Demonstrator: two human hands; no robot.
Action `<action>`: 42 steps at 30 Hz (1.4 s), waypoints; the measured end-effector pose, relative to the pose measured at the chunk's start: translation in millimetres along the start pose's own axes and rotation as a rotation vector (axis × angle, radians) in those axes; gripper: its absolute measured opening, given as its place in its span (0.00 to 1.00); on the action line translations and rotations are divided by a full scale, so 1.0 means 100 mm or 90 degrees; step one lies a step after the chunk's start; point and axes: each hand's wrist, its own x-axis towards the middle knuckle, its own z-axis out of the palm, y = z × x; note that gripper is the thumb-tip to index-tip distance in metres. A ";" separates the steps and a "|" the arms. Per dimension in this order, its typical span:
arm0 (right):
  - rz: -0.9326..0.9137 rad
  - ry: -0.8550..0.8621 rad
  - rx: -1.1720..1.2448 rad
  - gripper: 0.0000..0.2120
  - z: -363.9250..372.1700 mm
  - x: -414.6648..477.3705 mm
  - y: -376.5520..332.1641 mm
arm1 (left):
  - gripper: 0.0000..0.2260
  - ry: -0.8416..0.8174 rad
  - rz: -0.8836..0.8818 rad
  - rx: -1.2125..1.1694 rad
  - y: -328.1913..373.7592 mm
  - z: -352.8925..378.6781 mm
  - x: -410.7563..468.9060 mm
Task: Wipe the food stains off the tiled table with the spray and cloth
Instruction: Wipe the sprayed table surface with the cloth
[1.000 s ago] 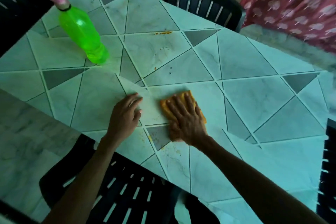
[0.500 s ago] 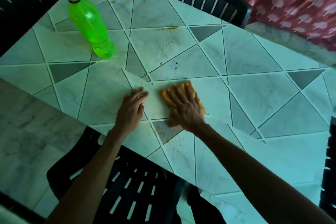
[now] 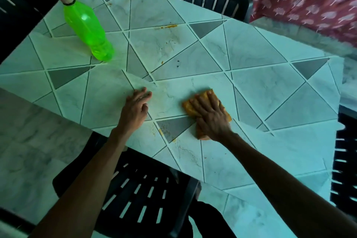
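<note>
The tiled counter (image 3: 260, 87) holds a green spray bottle (image 3: 87, 29) at far left. The left grip (image 3: 135, 110) rests flat, fingers relaxed; the right grip (image 3: 210, 116), fingers straight, presses the orange cloth (image 3: 187, 108) near the front edge. An orange stain (image 3: 169, 26) streaks beyond.

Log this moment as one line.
right hand pressing orange cloth on tiled table | left hand resting on table | green spray bottle untouched | orange stain unwiped

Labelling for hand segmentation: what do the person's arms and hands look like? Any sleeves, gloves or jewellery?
Both are bare. The left hand and right hand wear no gloves, and I can make out no ring on either. The left forearm and right forearm are uncovered down to the frame's lower edge: no sleeve, watch or wristband is in view.
</note>
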 end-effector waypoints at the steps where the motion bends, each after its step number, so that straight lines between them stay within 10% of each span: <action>1: -0.018 -0.003 -0.002 0.31 0.04 -0.02 -0.09 | 0.21 -0.005 -0.005 0.001 0.02 0.00 -0.01; 7: -0.167 -0.014 -0.033 0.33 0.26 -0.95 0.05 | 0.22 -0.020 0.003 0.010 0.03 -0.05 -0.02; 14: 0.187 0.093 0.080 0.29 0.35 -2.00 0.50 | 0.21 -0.033 -0.005 -0.001 0.03 -0.05 0.02; 33: 0.197 0.112 0.082 0.29 0.60 -1.03 -1.38 | 0.27 -0.096 0.079 0.086 -0.06 -0.13 -0.06; 38: 0.407 0.170 0.106 0.27 0.69 -1.92 -0.99 | 0.31 -0.138 -0.004 0.115 0.15 0.00 -0.13; 42: 0.578 0.199 0.155 0.31 0.53 -2.35 -0.44 | 0.29 -0.129 0.132 0.098 0.45 0.16 -0.20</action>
